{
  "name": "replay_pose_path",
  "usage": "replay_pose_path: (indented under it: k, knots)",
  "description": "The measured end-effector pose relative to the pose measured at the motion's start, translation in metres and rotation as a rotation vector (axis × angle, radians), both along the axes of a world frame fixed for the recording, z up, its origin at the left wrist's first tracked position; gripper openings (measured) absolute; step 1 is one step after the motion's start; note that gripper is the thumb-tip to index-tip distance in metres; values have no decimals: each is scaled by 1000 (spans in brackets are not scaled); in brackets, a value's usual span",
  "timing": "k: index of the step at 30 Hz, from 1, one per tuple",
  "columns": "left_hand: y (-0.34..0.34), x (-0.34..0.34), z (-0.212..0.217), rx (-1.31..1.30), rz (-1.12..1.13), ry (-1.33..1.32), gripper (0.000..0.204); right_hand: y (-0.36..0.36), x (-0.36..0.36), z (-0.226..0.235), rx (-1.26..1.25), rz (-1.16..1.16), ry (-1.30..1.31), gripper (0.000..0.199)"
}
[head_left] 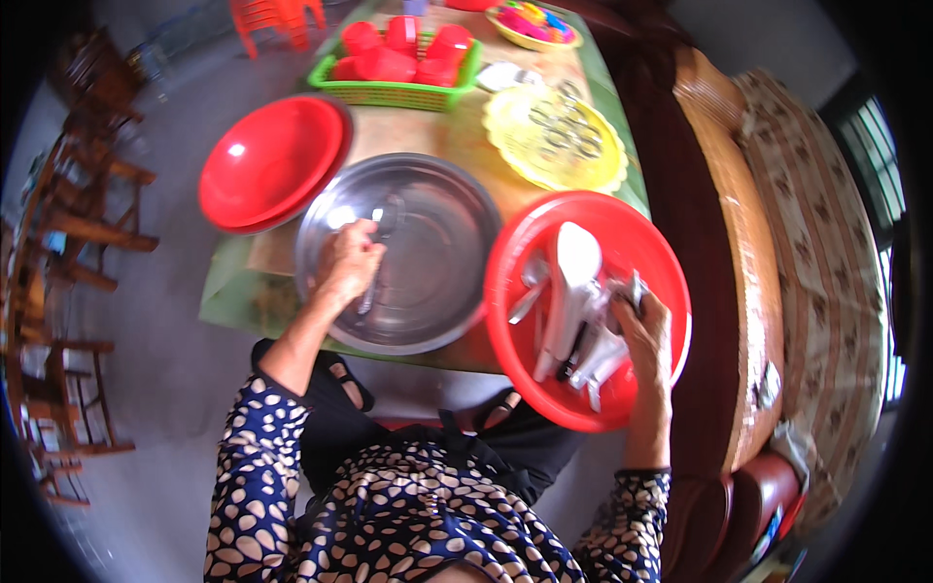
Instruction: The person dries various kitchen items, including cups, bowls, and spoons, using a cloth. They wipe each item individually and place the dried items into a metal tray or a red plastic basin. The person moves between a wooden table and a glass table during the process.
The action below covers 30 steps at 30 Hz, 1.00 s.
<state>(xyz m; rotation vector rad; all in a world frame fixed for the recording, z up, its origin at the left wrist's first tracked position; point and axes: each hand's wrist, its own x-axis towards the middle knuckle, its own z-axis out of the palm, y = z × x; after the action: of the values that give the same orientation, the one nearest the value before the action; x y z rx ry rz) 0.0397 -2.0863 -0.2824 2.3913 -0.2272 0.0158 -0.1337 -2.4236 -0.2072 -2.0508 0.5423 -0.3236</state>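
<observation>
Shirt [403, 505]: navy with pale spots, nearest of all, its sleeves reaching out toward the table [231, 282].
Left hand [352, 260]: over the left part of the steel basin [447, 257], fingers curled and nearly closed, pinching a slim utensil [367, 299] near its middle.
Slim utensil's place: over the steel basin's floor; whether it touched the metal could not be told.
Slim utensil's axis: mostly away from the wearer, far end tipped a little right, near end a little left; blur hid which end was the handle.
Right hand [646, 325]: inside the right side of the tub [501, 287], fingers bent and partly closed at shiny pieces [637, 285]; whether it gripped one could not be told.
Tub: red, just right of the steel basin, with a jumble of utensils in it.
Ladle [578, 251]: white, in the tub, broad head pointing away from the wearer, handle running back and slightly left.
Black handle [573, 355]: beside the ladle's handle, slanted much the same way.
Progress: seemingly early; one utensil was out over the steel basin, while the tub's mixed pile looked left to handle.
Far side: red cups [384, 64] in a green basket [389, 94], a yellow tray [505, 121] to their right.
</observation>
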Motion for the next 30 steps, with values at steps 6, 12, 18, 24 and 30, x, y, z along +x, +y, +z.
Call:
replay_pose_path:
  k: [6, 12, 18, 24, 30]
  knots:
    - [-29, -23, 34, -50, -107, -258, 23, -6, -7, -2, -210, -63, 151, 21]
    - [-105, -78, 70, -136, -418, -406, 17, -9, -18, -2, -576, 6, 222, 34]
    - [-181, -105, 64, 105, -673, -254, 50, -9, -33, -12, -658, 131, 58, 47]
    - [-190, -90, 39, 38, -682, -13, 53, -18, -37, -16, -877, 149, 243, 17]
    - [-182, -73, 33, -456, -506, 590, 50, -17, -20, -18, -863, 256, 17, 42]
